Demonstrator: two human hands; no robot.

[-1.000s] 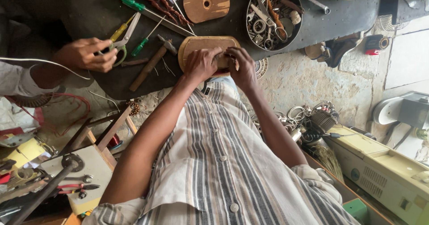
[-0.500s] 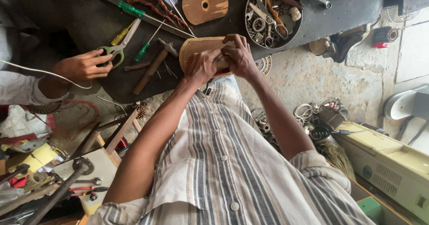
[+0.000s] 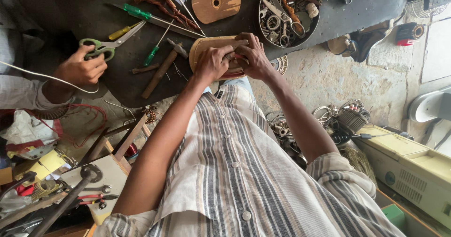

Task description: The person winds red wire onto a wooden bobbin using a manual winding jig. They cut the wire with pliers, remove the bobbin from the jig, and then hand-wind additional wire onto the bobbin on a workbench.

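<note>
The left hand (image 3: 212, 64) and right hand (image 3: 253, 56) are both gripping a small object on the oval wooden board (image 3: 206, 49), fingers curled tight; the object itself is hidden. The board is lying on the dark workbench (image 3: 376, 4), beside a hammer (image 3: 162, 70). A co-worker's hand (image 3: 84, 68) is grasping green-handled scissors (image 3: 105, 46) at the left.

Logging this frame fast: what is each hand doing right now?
Left hand: closed, gripping the wooden board.
Right hand: closed on the same board; any small part under the fingers cannot be told.
</note>
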